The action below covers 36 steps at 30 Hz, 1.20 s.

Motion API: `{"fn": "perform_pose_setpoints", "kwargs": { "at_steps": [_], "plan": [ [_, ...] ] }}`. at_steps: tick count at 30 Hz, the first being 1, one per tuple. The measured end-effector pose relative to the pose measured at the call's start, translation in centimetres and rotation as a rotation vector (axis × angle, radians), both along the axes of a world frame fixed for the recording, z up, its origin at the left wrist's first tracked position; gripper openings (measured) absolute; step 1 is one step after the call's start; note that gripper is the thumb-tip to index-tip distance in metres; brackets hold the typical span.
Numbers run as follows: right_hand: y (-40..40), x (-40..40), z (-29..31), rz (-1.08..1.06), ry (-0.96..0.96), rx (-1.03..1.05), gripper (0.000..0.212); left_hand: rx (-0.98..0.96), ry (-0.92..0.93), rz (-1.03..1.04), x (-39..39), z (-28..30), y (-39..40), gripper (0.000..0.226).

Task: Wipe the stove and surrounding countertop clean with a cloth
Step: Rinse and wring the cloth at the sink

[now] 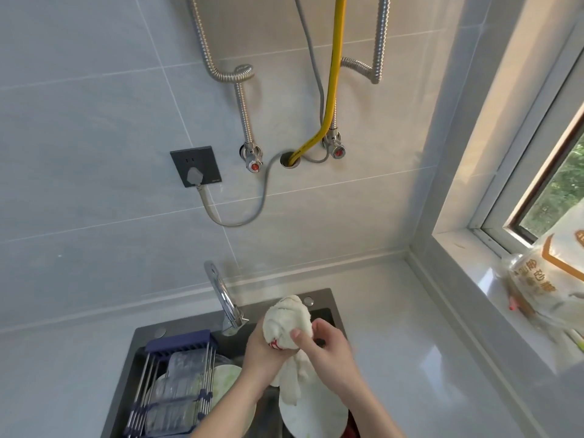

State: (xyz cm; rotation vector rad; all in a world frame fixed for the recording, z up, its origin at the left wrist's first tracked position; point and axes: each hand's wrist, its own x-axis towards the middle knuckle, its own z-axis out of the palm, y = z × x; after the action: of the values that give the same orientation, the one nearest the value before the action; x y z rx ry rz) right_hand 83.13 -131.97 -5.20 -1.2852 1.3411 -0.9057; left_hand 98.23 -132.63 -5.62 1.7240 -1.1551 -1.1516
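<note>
Two hands (297, 346), one cloth (287, 320)

Over the dark grey sink (328, 298), the left hand (262, 349) and right hand (328, 346) both gripped a bunched cream cloth (287, 317), its tail hanging above a white plate (316, 415). A chrome tap (224, 298) stood just left; pale bench (410, 343) surrounded the sink.
</note>
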Motion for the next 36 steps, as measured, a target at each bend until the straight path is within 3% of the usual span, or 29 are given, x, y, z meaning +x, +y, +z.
{"fn": "perform_pose_setpoints", "kwargs": {
  "at_steps": [3, 4, 6, 8, 11, 16, 21, 23, 30, 32, 34, 36],
  "plan": [
    [1.0, -1.5, -2.1, -0.082, 0.336, -0.338, 0.023, 0.032, -0.063, -0.106, 0.3, 0.4, -0.9, 0.05],
    [1.4, -1.9, -2.8, -0.117, 0.445, -0.46, 0.029, 0.039, -0.081, -0.123, 0.5, 0.6, -1.2, 0.048],
    [2.1, -2.4, -4.3, -0.128, 0.578, -0.685, 0.061, 0.057, -0.099, -0.179, 1.0, 0.6, -1.7, 0.046],
    [2.6, -2.0, -5.5, -0.008, 0.717, -0.817, 0.093, 0.085, -0.109, -0.282, 1.4, 1.0, -2.2, 0.045],
    [2.1, -1.3, -6.3, 0.152, 0.921, -0.819, 0.111, 0.166, -0.119, -0.459, 1.4, 1.7, -2.7, 0.044],
    [-0.3, -1.1, -5.0, 0.186, 0.878, -0.869, 0.101, 0.302, -0.248, -0.647, 1.6, 3.2, -3.5, 0.032],
    [-3.1, -0.7, -3.0, 0.292, 0.985, -0.887, 0.116, 0.332, -0.241, -0.756, 1.1, 4.4, -3.2, 0.025],
    [-3.9, -0.2, -2.6, 0.359, 1.037, -0.815, 0.119, 0.335, -0.37, -0.732, 1.1, 4.5, -3.1, 0.023],
    [-5.5, 2.0, -2.1, 0.421, 1.234, -0.59, 0.107, 0.341, -0.853, -0.708, 1.4, 4.4, -4.2, 0.024],
    [-5.3, 2.4, -1.1, 0.478, 1.256, -0.514, 0.07, 0.342, -0.983, -0.7, 1.4, 4.4, -4.2, 0.03],
    [-5.3, 2.6, -0.3, 0.521, 1.275, -0.52, 0.034, 0.327, -1.124, -0.691, 1.3, 3.8, -3.9, 0.049],
    [-5.5, 2.4, -0.3, 0.538, 1.27, -0.499, 0.027, 0.279, -1.204, -0.687, 1.1, 2.9, -3.7, 0.052]
  ]
}}
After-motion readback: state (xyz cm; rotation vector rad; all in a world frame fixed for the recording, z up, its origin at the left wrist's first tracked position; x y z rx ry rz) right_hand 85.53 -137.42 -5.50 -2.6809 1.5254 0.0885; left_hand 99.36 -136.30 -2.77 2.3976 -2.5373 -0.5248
